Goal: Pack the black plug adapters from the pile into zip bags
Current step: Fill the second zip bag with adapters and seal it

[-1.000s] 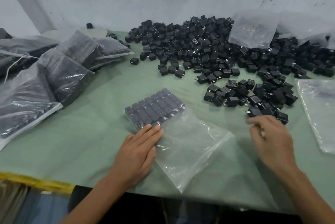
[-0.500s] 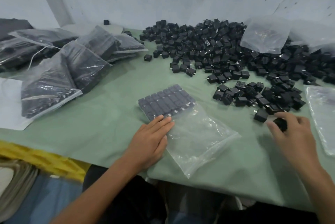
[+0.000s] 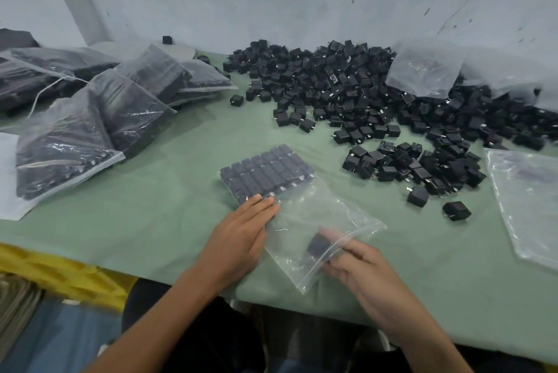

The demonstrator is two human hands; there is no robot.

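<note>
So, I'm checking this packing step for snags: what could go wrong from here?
1. The adapter in the right hand may catch at the mouth of the limp zip bag, since the film lies flat.
2. Sliding it in might knock the packed rows crooked; the left hand presses only their near edge.

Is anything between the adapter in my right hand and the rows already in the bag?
Nothing visible. The adapter, pinched by the right hand, is just inside the bag; only empty plastic lies before the rows.
</note>
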